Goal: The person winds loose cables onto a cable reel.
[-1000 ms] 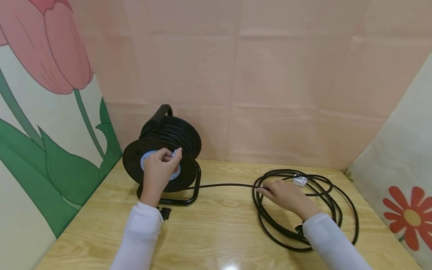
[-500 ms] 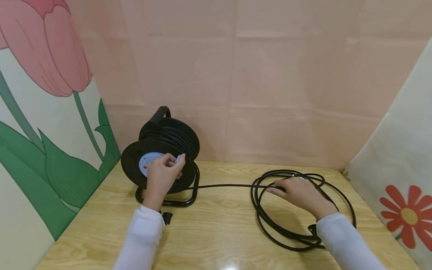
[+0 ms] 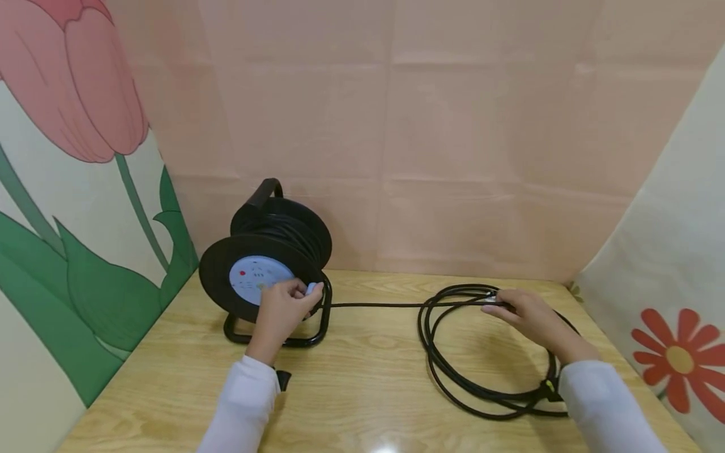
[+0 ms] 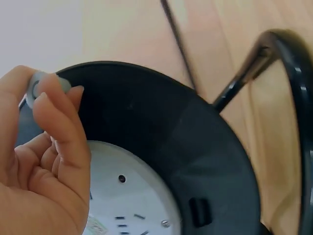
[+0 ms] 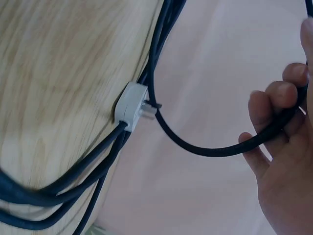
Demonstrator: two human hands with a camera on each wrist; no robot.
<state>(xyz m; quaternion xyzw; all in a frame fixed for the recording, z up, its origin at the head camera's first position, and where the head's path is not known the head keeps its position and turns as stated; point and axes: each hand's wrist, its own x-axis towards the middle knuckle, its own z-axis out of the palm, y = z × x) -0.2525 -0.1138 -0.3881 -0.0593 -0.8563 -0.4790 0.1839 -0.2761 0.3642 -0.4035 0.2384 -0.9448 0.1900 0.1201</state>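
Observation:
A black cable reel (image 3: 218, 280) with a pale blue socket face (image 3: 249, 292) stands on its tube frame at the left. My left hand (image 3: 282, 318) pinches the reel's small grey-blue knob (image 4: 63, 85) between thumb and fingers, near the lower right edge of the disc. A stretch of black cable (image 3: 379, 305) runs nearly straight from the reel to my right hand (image 3: 529, 321), whose fingers curl round it. Under and around that hand lie loose loops of the cable (image 3: 433, 352). A white plug (image 5: 131, 105) lies against the loops, mostly covered by the hand in the head view.
The wooden table (image 3: 351, 384) carries everything. Behind it hangs a pink backdrop (image 3: 453, 157), with flower-printed panels (image 3: 107, 277) at either side. A small black piece (image 3: 283, 379) shows beside the left sleeve. Another dark piece with yellow (image 3: 549, 389) sits by the right wrist.
My left hand has carried the knob right and down round the disc, uncovering more of the socket face. My right hand has moved right along the cable, farther from the reel.

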